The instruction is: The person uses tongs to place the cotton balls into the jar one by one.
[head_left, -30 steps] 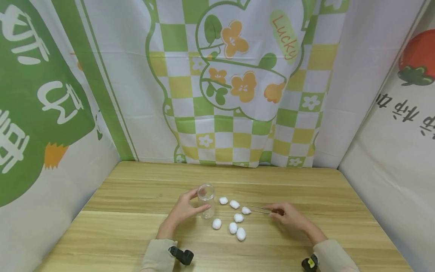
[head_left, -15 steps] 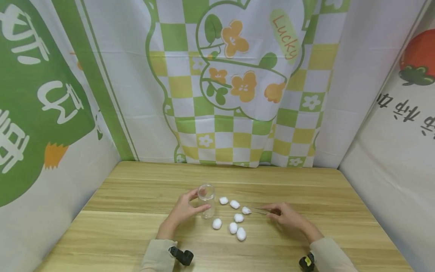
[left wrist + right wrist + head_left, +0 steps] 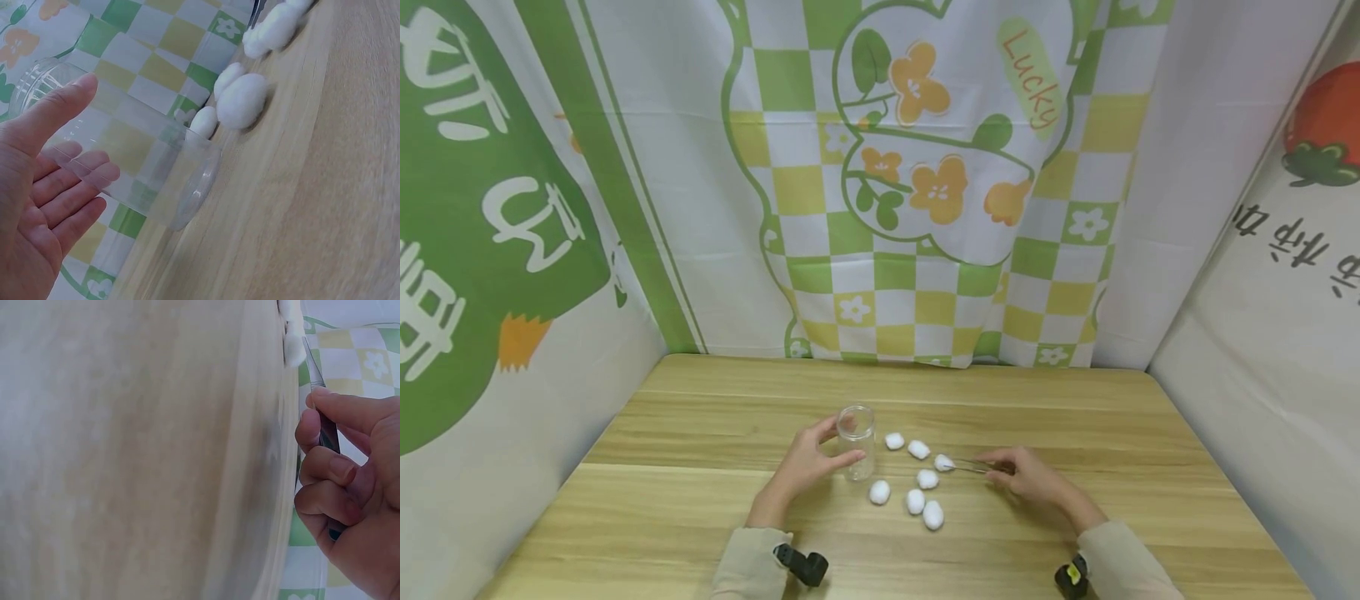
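Note:
A clear, cylindrical jar (image 3: 860,440) stands upright on the table, its mouth uncovered and nothing visible inside. My left hand (image 3: 807,458) holds it from the left, thumb on the near side and fingers behind; through the wall those fingers show in the left wrist view. To the right, my right hand (image 3: 1033,483) pinches a pair of metal tweezers (image 3: 973,466) between thumb and fingers. Their tips lie at one white cotton ball (image 3: 943,462); whether they squeeze it I cannot tell. In the right wrist view the lower fingers curl round the tweezers' dark rear part (image 3: 329,434).
Several more cotton balls lie loose between the hands, among them one (image 3: 879,492) near the jar's base and a touching pair (image 3: 933,515) toward the front. The wooden table (image 3: 700,417) ends at a patterned curtain (image 3: 895,317) behind.
My right hand has shifted slightly left with the tweezers. Their tips, spread apart beside the cotton ball earlier, now reach onto it and stand closer together. Left hand and jar stay put.

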Demonstrator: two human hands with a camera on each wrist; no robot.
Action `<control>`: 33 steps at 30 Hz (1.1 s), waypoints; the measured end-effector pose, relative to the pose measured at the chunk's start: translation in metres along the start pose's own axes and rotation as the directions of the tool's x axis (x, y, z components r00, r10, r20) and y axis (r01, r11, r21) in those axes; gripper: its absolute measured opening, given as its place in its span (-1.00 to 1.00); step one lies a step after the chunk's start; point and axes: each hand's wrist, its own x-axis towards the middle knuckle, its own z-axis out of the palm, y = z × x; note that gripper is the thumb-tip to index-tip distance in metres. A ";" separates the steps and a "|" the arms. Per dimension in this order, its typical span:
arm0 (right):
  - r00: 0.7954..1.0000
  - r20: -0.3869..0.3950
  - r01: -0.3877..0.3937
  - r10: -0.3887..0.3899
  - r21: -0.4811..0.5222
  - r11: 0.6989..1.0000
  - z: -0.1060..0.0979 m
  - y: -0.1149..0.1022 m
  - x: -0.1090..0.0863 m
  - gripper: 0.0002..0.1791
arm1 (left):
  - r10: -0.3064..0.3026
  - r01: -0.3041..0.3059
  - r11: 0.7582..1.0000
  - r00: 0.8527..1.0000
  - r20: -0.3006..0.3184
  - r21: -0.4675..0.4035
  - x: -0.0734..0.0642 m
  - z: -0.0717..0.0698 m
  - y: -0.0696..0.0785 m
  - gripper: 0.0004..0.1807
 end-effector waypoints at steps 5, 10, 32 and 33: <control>1.000 -0.004 0.008 -0.008 0.001 1.000 0.002 0.001 0.002 -0.65 | 0.002 -0.002 1.000 1.000 0.000 -0.001 0.001 0.000 0.000 -0.28; 1.000 -0.012 0.002 -0.002 -0.011 1.000 0.005 0.004 0.003 -0.67 | -0.002 0.002 1.000 1.000 -0.002 -0.001 0.000 0.000 0.000 -0.28; 1.000 -0.015 -0.001 0.000 -0.048 0.999 0.006 -0.001 0.005 -0.73 | -0.009 0.008 1.000 1.000 -0.020 -0.011 -0.001 0.001 0.002 -0.29; 1.000 -0.014 -0.006 0.005 -0.050 0.999 0.005 -0.001 0.005 -0.73 | -0.010 0.009 1.000 1.000 -0.019 -0.012 -0.001 0.001 0.002 -0.29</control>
